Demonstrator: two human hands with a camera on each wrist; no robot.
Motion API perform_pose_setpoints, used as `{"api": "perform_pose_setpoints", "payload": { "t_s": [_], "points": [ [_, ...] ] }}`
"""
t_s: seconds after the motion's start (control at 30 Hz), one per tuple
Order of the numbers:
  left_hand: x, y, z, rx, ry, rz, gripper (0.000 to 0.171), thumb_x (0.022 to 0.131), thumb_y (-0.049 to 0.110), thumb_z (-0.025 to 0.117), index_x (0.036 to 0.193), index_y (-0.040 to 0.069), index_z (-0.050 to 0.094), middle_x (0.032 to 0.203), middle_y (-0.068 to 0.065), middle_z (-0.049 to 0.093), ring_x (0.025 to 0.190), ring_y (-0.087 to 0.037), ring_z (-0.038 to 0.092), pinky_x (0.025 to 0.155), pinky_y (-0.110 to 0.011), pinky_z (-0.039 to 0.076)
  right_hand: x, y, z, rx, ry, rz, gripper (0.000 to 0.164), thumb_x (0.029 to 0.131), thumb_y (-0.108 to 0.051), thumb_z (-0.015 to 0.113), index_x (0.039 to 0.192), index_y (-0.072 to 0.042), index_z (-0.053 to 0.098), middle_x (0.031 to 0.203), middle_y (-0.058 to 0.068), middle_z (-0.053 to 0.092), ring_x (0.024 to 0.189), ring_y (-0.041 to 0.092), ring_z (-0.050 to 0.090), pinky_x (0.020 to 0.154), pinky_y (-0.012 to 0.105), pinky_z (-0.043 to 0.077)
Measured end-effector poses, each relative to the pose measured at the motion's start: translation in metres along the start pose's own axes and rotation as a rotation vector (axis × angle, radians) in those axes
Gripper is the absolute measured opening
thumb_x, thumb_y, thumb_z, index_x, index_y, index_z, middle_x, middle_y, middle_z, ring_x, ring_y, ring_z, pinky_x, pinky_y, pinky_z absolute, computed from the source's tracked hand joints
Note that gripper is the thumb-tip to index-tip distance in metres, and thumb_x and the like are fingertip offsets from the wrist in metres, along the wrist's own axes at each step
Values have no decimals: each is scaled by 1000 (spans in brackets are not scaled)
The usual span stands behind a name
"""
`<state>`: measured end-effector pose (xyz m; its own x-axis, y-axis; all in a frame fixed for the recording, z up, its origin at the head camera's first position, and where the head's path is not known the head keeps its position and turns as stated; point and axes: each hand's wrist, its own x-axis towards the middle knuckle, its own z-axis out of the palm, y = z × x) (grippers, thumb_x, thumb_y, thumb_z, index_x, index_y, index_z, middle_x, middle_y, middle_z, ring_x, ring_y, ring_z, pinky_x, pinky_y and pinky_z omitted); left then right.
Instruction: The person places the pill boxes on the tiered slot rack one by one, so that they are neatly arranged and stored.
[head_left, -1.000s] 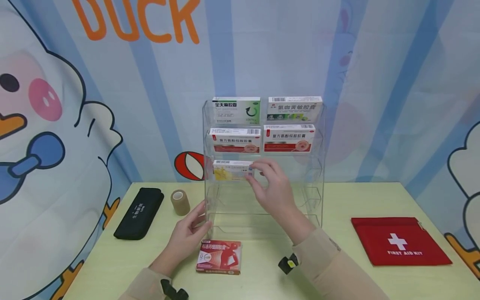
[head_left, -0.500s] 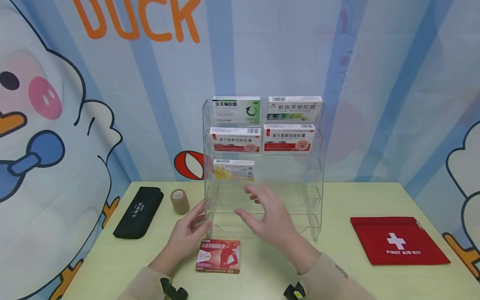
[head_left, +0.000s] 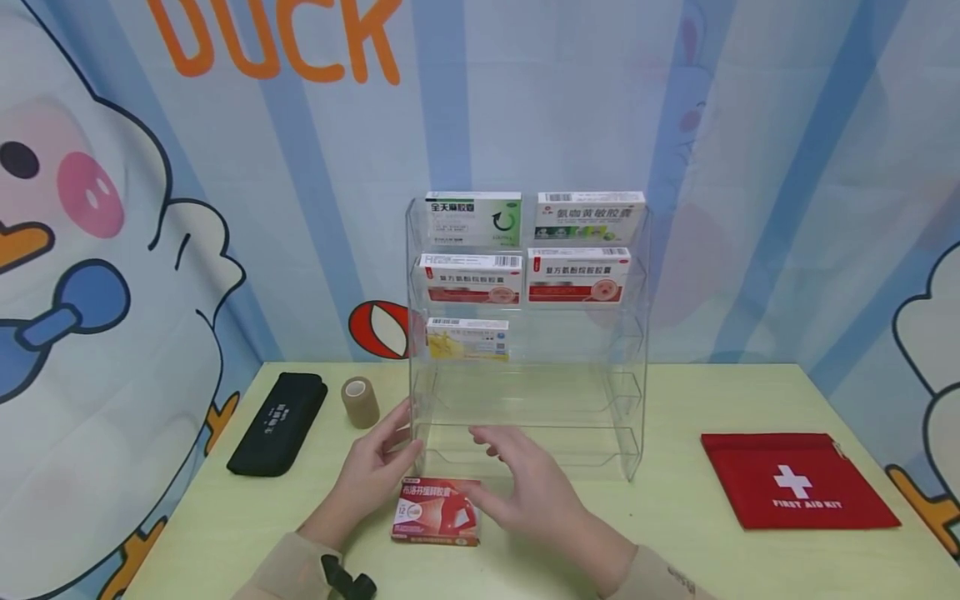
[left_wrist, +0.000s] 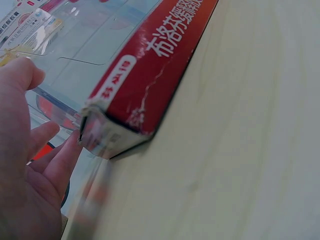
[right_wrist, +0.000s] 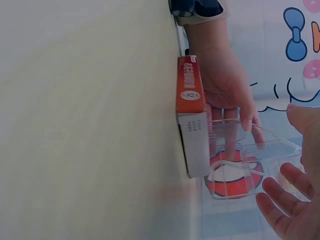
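In the head view a clear tiered display rack point(head_left: 525, 404) stands on the table, medicine boxes on its upper tiers. My left hand point(head_left: 369, 475) rests against the rack's lower left side, fingers fairly straight along it and thumb at the front edge. Flat on the table before the rack lies a red ibuprofen capsule box point(head_left: 433, 517), its upper face printed with a figure. Over its right edge reaches my right hand point(head_left: 536, 500), thumb and fingers spread, holding nothing. The right wrist view has the box point(right_wrist: 192, 115) standing clear of the right fingers point(right_wrist: 282, 195).
A yellow-and-white box point(head_left: 468, 340) sits on the middle tier, left. Left of the rack are a tan bandage roll point(head_left: 361, 404) and a black zip case point(head_left: 277, 425). A red first aid pouch point(head_left: 798, 482) lies at right. A printed curtain point(head_left: 555, 108) hangs behind.
My right hand has let go of the yellow-and-white box, which stays on the middle tier, and has come down towards the red box. The left hand has stayed at the rack.
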<state>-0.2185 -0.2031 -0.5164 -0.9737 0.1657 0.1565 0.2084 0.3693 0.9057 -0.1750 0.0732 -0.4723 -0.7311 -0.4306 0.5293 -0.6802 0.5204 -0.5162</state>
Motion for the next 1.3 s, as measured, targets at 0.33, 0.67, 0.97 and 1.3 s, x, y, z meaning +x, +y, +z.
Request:
{"api": "perform_pose_setpoints", "payload": {
  "t_s": [0.33,0.67,0.97,1.3],
  "points": [
    [0,0,0,9,8,5,74,107,20,73,171,34,40,173,-5,51,151,-36,60,114,-36,59,-16,0,10,-4,-97,108,67,97,-47,83,151,-14,63,143,1,72,118,17,74,100,38,67],
    [-1,-1,1,5,8,3,73,107,21,73,171,35,40,172,-5,52,152,-36,60,114,-36,59,-27,4,22,-78,-177,177,68,97,-56,80,151,-19,63,146,-3,69,134,20,69,113,47,63],
    [0,-2,0,12,7,-1,73,107,22,73,171,36,40,172,-4,52,151,-35,60,114,-35,59,-32,4,28,-132,-231,234,68,98,-59,78,151,-19,63,147,-1,68,134,22,69,114,49,62],
    [0,-1,0,10,9,16,73,107,20,73,171,34,40,172,-6,52,150,-36,61,113,-36,60,-35,5,29,-171,-244,220,62,98,-51,80,148,-17,66,146,0,72,134,24,68,115,48,60]
  ]
}}
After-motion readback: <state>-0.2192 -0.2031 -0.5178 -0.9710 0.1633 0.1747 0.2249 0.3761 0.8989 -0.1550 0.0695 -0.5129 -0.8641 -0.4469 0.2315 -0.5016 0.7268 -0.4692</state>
